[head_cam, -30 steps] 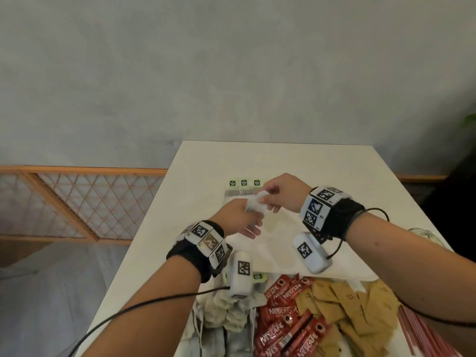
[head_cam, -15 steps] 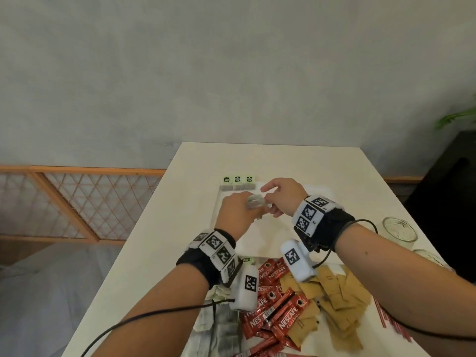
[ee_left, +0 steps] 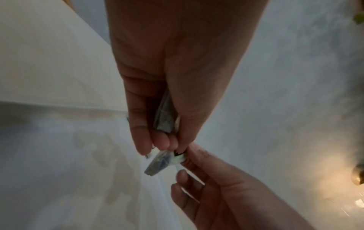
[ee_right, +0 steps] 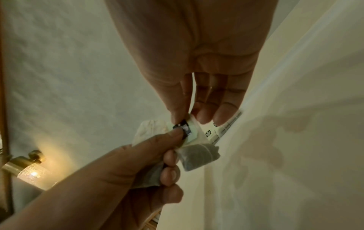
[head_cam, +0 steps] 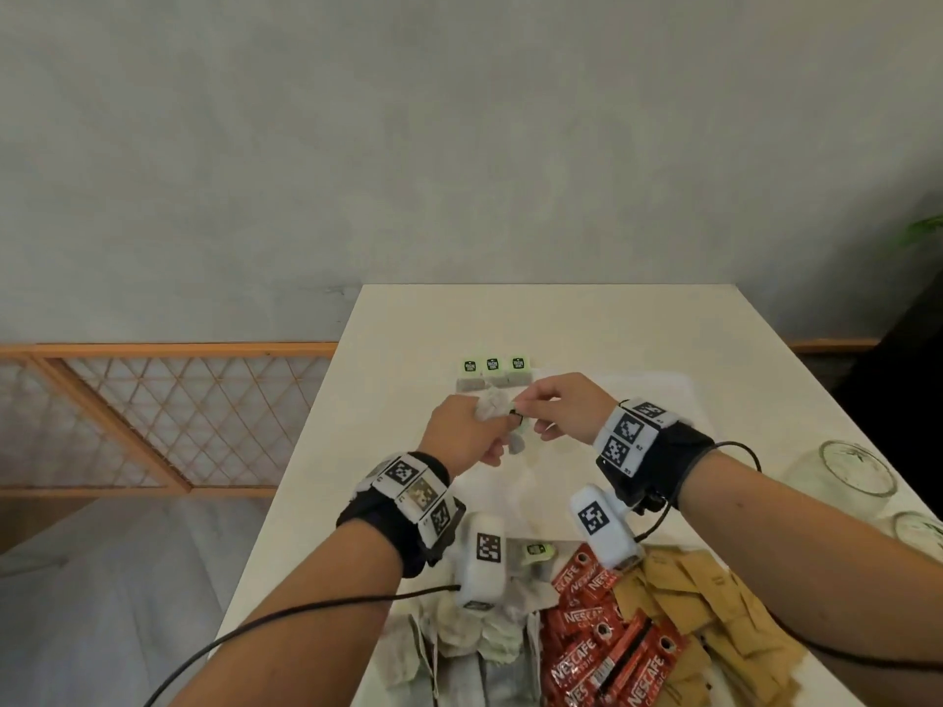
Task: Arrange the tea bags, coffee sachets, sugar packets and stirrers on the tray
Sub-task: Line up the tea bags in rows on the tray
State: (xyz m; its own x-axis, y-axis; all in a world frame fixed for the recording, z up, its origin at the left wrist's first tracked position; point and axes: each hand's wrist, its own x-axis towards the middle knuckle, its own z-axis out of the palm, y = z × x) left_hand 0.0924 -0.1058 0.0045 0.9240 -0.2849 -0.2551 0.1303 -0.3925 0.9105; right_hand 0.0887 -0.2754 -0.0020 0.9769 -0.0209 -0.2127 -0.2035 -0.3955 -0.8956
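Note:
Both hands hover close together over the white tray (head_cam: 658, 385). My left hand (head_cam: 497, 431) grips a small bunch of tea bags (head_cam: 491, 404); in the left wrist view its fingers (ee_left: 157, 140) curl round them. My right hand (head_cam: 521, 406) pinches the green tag (ee_right: 190, 130) of one tea bag (ee_right: 199, 155), which hangs just under the left fingers. Three tea bags with green tags (head_cam: 492, 365) lie in a row at the tray's far left corner.
On the table's near end lie a heap of loose tea bags (head_cam: 479, 635), red Nescafe sachets (head_cam: 602, 640) and brown sugar packets (head_cam: 709, 620). Two glass jars (head_cam: 842, 477) stand at the right edge. An orange lattice railing (head_cam: 153, 426) is to the left.
Both hands have stayed together over the tray. The right hand's pinch has drawn one tea bag's tag out of the bunch, and that bag now dangles below the left fingers.

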